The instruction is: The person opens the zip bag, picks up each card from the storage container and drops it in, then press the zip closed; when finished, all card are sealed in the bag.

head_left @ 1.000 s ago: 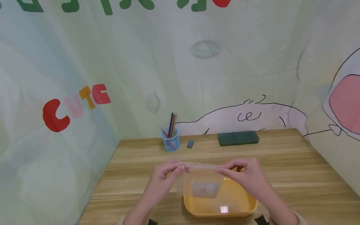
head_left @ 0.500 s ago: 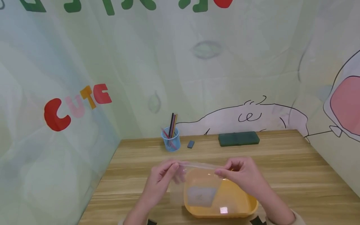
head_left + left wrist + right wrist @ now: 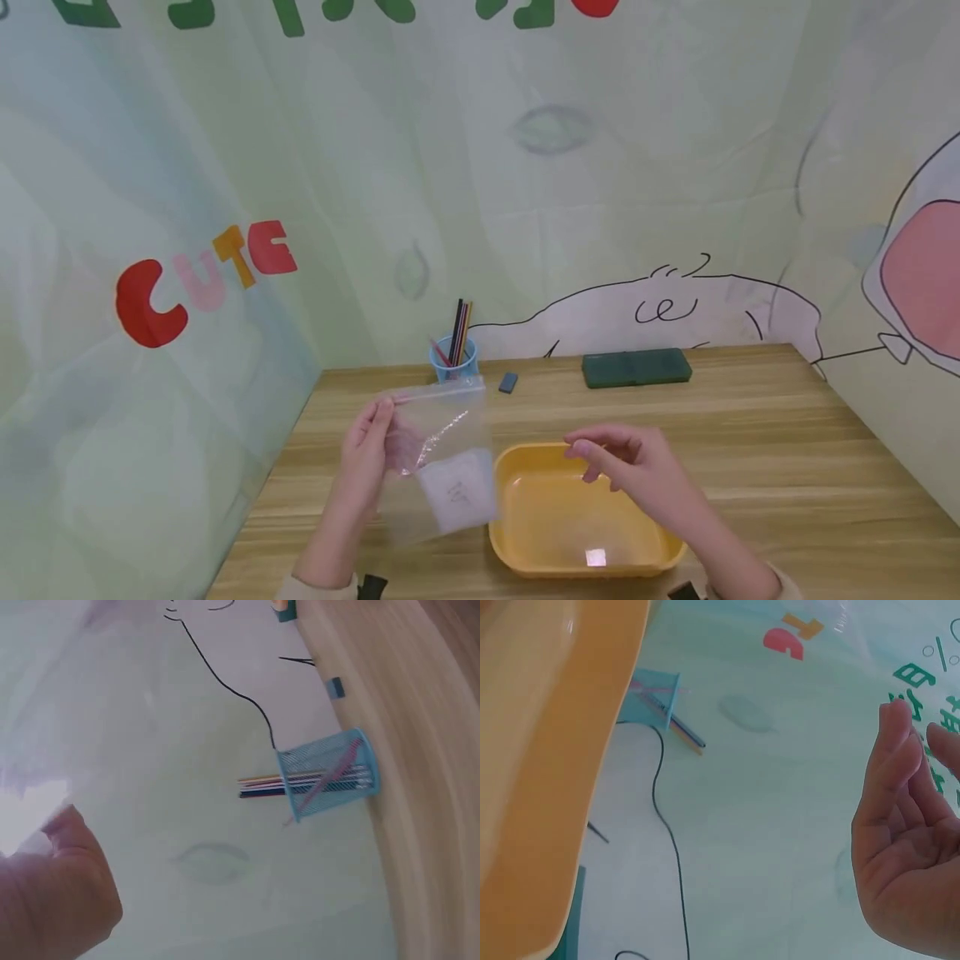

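Observation:
A clear zip bag [image 3: 438, 425] hangs on the left side in the head view, with a white, flat, folded-looking piece [image 3: 459, 492] bearing dark marks inside it. My left hand [image 3: 365, 450] pinches the bag by its upper left edge; in the left wrist view that hand [image 3: 64, 892] shows at the lower left beside a bright glare. Over the back right part of a yellow plastic basin [image 3: 570, 567], my right hand [image 3: 630, 458] is held with loosely bent fingers and nothing in them. The right wrist view shows the same hand [image 3: 907, 840], its thumb apart from the fingers.
Behind the bag stands a blue mesh cup [image 3: 450, 360] of pencils. A small blue-grey eraser-like block [image 3: 508, 383] lies to its right. Further right, a dark green flat case [image 3: 636, 368] lies along the back of the wooden table [image 3: 787, 467], against a printed curtain [image 3: 480, 183].
My right hand has let go of the bag's top edge. My left hand has carried the bag up and left, off the basin, and its front now faces me.

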`<state>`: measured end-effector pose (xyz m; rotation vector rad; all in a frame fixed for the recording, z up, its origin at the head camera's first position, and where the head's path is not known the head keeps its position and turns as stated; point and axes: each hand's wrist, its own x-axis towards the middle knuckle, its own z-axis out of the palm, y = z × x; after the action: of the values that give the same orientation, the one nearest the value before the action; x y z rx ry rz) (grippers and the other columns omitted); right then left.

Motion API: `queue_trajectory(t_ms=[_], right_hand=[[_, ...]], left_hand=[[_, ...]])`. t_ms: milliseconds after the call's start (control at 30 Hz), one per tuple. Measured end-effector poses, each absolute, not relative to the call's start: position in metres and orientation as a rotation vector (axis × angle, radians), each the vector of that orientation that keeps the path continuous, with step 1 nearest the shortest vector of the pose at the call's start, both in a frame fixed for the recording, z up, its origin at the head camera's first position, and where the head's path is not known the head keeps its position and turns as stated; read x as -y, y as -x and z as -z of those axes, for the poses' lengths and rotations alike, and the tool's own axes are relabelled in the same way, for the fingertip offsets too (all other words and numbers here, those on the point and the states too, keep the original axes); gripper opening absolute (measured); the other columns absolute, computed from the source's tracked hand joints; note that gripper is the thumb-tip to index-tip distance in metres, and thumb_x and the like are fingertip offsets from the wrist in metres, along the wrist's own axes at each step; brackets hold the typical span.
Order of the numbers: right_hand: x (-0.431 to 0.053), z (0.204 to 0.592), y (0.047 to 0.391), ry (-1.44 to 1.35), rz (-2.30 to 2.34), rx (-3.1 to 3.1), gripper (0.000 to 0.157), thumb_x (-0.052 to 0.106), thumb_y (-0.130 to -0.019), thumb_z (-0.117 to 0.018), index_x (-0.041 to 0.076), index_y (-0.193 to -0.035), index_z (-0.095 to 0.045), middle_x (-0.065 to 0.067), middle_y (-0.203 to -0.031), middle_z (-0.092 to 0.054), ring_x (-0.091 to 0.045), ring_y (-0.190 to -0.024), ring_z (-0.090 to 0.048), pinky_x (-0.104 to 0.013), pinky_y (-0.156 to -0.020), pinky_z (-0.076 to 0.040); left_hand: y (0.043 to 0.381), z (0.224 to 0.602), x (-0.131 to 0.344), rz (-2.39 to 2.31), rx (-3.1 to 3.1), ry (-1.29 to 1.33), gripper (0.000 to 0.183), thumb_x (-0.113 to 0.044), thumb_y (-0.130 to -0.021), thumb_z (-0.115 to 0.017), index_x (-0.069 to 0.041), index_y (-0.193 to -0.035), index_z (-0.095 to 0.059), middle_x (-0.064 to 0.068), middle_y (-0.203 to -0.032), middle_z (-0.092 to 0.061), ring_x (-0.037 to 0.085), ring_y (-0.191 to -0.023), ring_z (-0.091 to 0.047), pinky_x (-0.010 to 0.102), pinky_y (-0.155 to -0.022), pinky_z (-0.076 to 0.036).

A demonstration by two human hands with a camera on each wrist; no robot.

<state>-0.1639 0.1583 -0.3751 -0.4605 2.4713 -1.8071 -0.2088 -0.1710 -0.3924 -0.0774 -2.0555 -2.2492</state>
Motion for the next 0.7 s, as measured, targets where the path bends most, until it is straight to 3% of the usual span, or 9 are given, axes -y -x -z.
queue_trajectory(t_ms=[367, 533, 700], right_hand=[[-0.182, 0.378, 0.163, 0.322, 1.85, -2.526, 0.028, 0.031, -0.095, -0.061, 0.008, -0.108, -0.07, -0.006, -0.1, -0.07, -0.023, -0.076, -0.065, -0.033, -0.058, -0.054], [-0.181, 0.389, 0.164, 0.302, 1.785, -2.486, 0.03, 0.033, -0.096, -0.059, 0.008, -0.108, -0.069, -0.008, -0.099, -0.07, -0.023, -0.077, -0.065, -0.031, -0.059, -0.054], [-0.156, 0.416, 0.16, 0.489, 1.671, -2.454, 0.029, 0.031, -0.099, -0.052, 0.01, -0.107, -0.07, -0.003, -0.091, -0.07, -0.022, -0.078, -0.066, -0.032, -0.059, -0.054]], left_hand=[[0.237, 0.441, 0.209, 2.223, 2.373, -0.281, 0.04, -0.022, -0.106, -0.032, 0.005, -0.131, -0.046, 0.004, -0.084, -0.066, 0.014, -0.061, -0.063, 0.02, -0.049, -0.049], [0.246, 0.46, 0.21, 2.171, 2.444, -0.287, 0.037, -0.017, -0.105, -0.033, 0.012, -0.125, -0.044, 0.01, -0.081, -0.068, 0.017, -0.06, -0.065, 0.026, -0.053, -0.054], [0.249, 0.474, 0.209, 2.043, 2.564, -0.271, 0.037, -0.016, -0.105, -0.031, 0.015, -0.121, -0.042, 0.018, -0.078, -0.067, 0.022, -0.052, -0.064, 0.029, -0.044, -0.053]])
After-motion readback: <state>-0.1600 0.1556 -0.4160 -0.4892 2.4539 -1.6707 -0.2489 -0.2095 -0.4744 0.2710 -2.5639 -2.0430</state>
